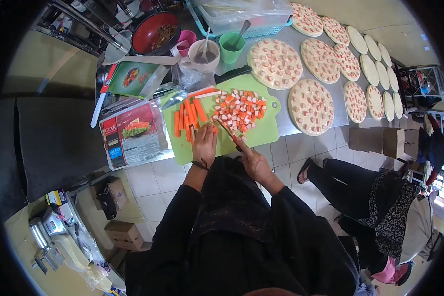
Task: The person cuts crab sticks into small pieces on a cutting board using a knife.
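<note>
My right hand is closed round the handle of a knife, whose blade lies low over the green cutting board. Just left of the blade, my left hand presses with its fingers together on a crab stick, mostly hidden under them. Whole orange crab sticks lie on the board beyond my left hand. To their right spreads a heap of cut orange and white pieces. A second, black-handled knife rests across the board's far edge.
Round flat doughs with pieces on top and plain doughs cover the right side. Behind the board stand a white cup, a green cup and a red-lined bowl. Packaging lies left. Another person is at right.
</note>
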The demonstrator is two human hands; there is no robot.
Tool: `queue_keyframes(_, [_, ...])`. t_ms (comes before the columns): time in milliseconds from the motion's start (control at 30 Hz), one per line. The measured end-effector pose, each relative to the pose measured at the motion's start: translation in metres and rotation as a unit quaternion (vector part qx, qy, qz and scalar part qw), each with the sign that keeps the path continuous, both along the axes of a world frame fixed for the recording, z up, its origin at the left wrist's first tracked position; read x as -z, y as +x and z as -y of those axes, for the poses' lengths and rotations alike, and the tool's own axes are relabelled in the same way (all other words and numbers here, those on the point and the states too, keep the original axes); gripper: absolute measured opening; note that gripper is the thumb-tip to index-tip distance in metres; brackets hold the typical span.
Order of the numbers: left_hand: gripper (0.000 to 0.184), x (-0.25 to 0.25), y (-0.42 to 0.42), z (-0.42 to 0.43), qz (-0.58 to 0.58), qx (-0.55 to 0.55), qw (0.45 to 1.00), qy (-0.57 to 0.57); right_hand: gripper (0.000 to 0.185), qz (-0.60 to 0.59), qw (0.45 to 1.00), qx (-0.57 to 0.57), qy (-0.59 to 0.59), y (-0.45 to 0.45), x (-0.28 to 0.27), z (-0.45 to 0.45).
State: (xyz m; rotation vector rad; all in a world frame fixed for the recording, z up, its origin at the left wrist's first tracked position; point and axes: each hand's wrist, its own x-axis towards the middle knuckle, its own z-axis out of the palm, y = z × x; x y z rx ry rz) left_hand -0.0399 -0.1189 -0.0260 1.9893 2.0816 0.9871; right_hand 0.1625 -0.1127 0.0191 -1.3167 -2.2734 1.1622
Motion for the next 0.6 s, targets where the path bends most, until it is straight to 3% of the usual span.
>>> queue_keyframes(133, [0.034,-0.010,0.004,-0.004,0.020,-0.015,1.000,0.000,0.057,0.031,0.999,0.001,-0.027,-0.009,-0.015,0.004])
queue_keyframes(200, [0.032,-0.019,0.005,-0.003,0.130,-0.028,0.990,-0.042,0.057,0.018,1.000,0.001,-0.019,-0.012,-0.018,0.006])
queue_keyframes(433, [0.028,0.000,0.001,0.001,0.099,-0.018,0.995,-0.024,0.056,0.084,0.996,-0.022,-0.025,-0.018,-0.024,0.008])
queue_keyframes(600, [0.029,0.003,0.001,0.000,0.083,-0.001,0.997,0.005,0.058,0.064,0.998,-0.021,0.016,-0.021,0.008,0.007])
